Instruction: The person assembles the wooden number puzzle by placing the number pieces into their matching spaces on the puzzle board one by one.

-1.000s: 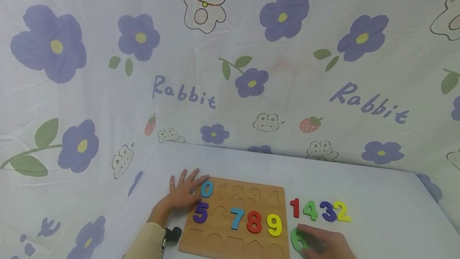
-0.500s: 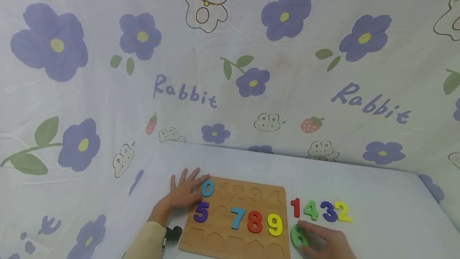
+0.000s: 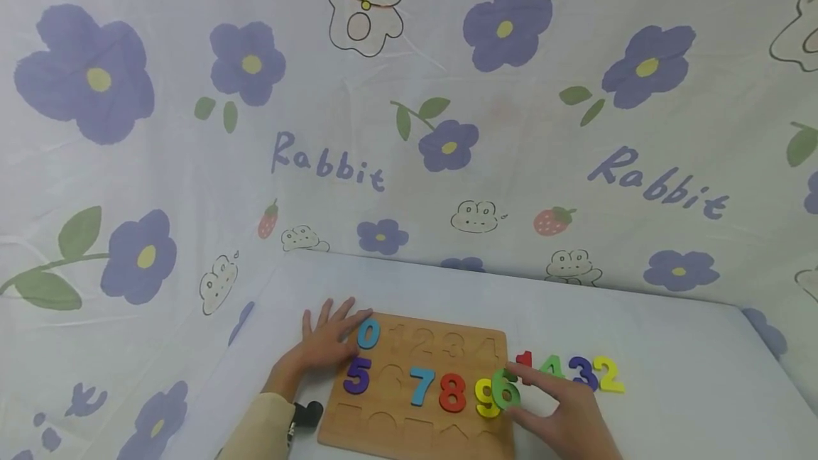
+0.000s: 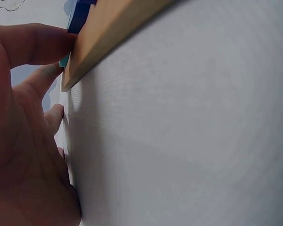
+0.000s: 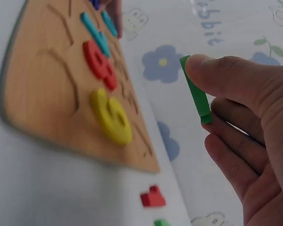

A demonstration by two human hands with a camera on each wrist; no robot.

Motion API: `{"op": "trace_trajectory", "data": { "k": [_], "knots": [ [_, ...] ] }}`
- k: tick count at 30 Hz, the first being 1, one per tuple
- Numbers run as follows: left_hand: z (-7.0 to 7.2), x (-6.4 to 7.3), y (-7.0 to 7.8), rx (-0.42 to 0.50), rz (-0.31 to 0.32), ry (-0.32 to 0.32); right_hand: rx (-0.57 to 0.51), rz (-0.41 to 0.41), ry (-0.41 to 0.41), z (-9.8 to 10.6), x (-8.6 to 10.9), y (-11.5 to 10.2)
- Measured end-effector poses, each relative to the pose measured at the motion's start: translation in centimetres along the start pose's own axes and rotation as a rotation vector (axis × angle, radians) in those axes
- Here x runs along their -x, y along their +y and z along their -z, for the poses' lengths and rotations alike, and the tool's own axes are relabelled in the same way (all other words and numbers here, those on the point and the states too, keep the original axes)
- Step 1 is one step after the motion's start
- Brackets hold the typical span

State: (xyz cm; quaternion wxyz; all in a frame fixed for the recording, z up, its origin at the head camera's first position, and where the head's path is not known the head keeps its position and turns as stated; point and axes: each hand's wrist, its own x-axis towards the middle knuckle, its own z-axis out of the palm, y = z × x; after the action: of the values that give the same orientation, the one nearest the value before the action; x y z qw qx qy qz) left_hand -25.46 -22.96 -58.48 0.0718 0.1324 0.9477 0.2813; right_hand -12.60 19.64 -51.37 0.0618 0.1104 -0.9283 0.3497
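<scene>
My right hand [image 3: 565, 410] pinches the green number 6 [image 3: 506, 390] between thumb and finger, raised above the right edge of the wooden number board [image 3: 396, 428]. From the head it overlaps the yellow 9 [image 3: 486, 403]; the right wrist view shows the green 6 [image 5: 196, 92] edge-on, off the board. Spread, fairly straight fingers of my left hand [image 3: 326, 346] rest at the board's upper left corner, beside the light blue 0 [image 3: 368, 334] and purple 5 [image 3: 356, 376]. In the left wrist view, the left thumb [image 4: 42, 42] touches the board's side. A light blue 7 [image 3: 422, 386] and red 8 [image 3: 452, 393] sit in the second row.
Right of the board lie a red 1 [image 3: 524, 358] and green 4 [image 3: 552, 366], both partly behind my right hand, plus a dark blue 3 [image 3: 583, 373] and yellow 2 [image 3: 607, 375]. Behind the white table [image 3: 396, 282] hangs a flowered cloth [image 3: 537, 162].
My right hand has lifted the green 6 off the table and carried it up and left to the board's right edge. The left hand stays in place.
</scene>
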Motion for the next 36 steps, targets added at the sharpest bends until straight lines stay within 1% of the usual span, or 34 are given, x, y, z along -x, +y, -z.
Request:
{"op": "trace_trajectory", "data": {
  "k": [4, 9, 16, 21, 27, 31, 36],
  "knots": [
    [-0.3, -0.3, -0.4, -0.013, 0.009, -0.001, -0.032, 0.026, 0.031, -0.7, -1.1, -1.9],
    [-0.5, -0.6, -0.8, -0.016, 0.012, 0.001, -0.083, 0.098, 0.043, -1.7, -2.3, -3.8],
    [-0.7, -0.7, -1.1, -0.023, 0.011, 0.003, -0.134, 0.179, 0.031, -2.8, -3.8, -6.0],
    [-0.7, -0.7, -1.1, -0.021, 0.008, 0.008, -0.194, 0.232, 0.018, -3.7, -4.8, -7.1],
    [-0.7, -0.7, -1.0, -0.027, 0.008, 0.007, -0.231, 0.282, -0.008, -4.8, -5.7, -8.4],
    [-0.6, -0.7, -1.0, -0.033, 0.009, 0.005, -0.224, 0.286, -0.012, -5.6, -6.0, -9.0],
    [-0.6, -0.7, -1.0, -0.017, 0.016, -0.009, -0.187, 0.234, -0.064, -6.5, -6.3, -9.4]
  ]
}}
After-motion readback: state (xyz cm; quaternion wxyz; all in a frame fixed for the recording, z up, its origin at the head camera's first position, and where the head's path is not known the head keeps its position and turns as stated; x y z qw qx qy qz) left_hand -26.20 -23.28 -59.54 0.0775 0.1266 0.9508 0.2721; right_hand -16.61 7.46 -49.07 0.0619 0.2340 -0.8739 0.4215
